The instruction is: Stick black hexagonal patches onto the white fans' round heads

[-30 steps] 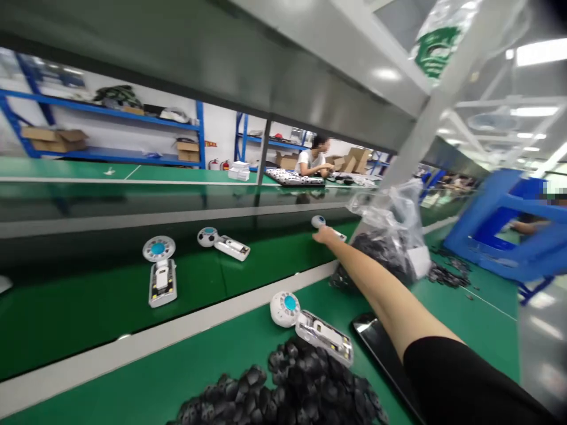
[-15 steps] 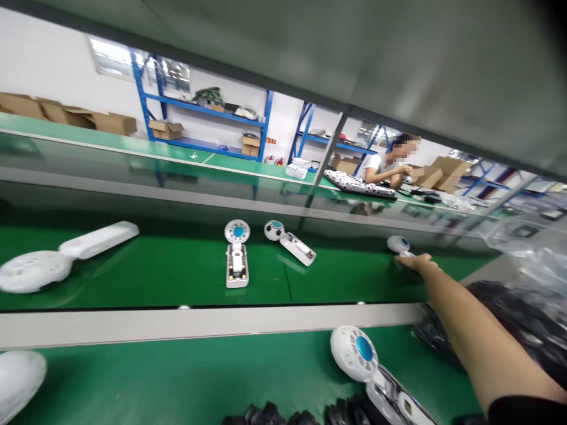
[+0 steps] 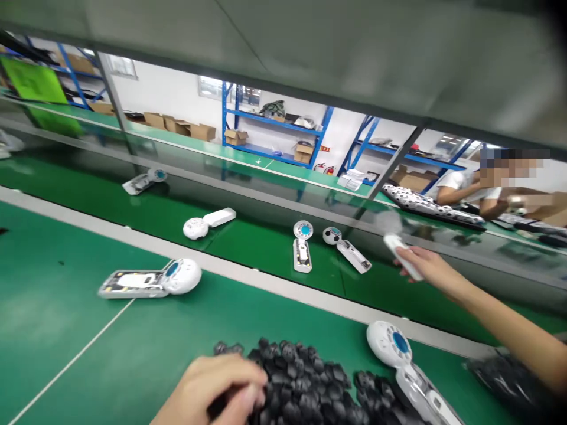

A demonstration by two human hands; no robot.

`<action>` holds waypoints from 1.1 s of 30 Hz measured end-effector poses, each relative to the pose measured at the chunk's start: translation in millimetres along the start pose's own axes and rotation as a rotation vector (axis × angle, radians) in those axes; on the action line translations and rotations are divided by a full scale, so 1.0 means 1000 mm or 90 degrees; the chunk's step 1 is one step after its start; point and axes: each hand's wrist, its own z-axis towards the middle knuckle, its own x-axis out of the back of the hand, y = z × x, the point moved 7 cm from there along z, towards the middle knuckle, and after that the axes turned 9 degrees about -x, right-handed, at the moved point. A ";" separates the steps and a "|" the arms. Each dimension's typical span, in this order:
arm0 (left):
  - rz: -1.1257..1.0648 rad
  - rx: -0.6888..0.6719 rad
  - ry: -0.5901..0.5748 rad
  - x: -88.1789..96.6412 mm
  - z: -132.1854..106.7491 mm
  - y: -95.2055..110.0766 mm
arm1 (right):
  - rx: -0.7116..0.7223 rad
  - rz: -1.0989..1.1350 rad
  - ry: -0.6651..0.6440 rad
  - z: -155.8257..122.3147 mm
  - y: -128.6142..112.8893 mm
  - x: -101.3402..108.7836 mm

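My right hand grips a white handheld fan by its handle, over the green conveyor belt; its round head is blurred. My left hand has its fingers curled together at the left side of a heap of small black plastic pieces. What those fingers hold, if anything, is hidden. Right of the heap lies another handheld fan with a blue centre and a handle showing its inside. A further open-handled fan rests on the bench at the left.
Along the belt lie several fans, among them one with black football patches. A black plastic bag sits at the right. A shelf overhangs the top. Across the belt, a person works beside a tray of fans.
My right hand has lifted the fan off the belt. My left hand has come into view at the black pieces. The view has swung to the right-hand-down side, showing more bench at left.
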 end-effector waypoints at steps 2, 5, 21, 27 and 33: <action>-0.101 0.104 0.075 -0.002 0.003 0.007 | 0.102 0.038 -0.118 -0.053 -0.051 -0.023; -0.293 0.139 0.237 0.000 -0.002 0.015 | 0.264 0.037 -0.246 -0.162 -0.124 -0.057; -0.607 0.324 -0.136 -0.076 -0.045 0.021 | 0.176 -0.160 -0.287 -0.235 -0.083 -0.146; -0.560 0.361 -0.168 -0.087 -0.051 0.017 | 0.156 -0.008 -0.247 -0.233 -0.074 -0.138; -0.445 0.356 -0.055 -0.065 -0.038 0.004 | 0.084 0.205 -0.150 -0.229 -0.061 -0.122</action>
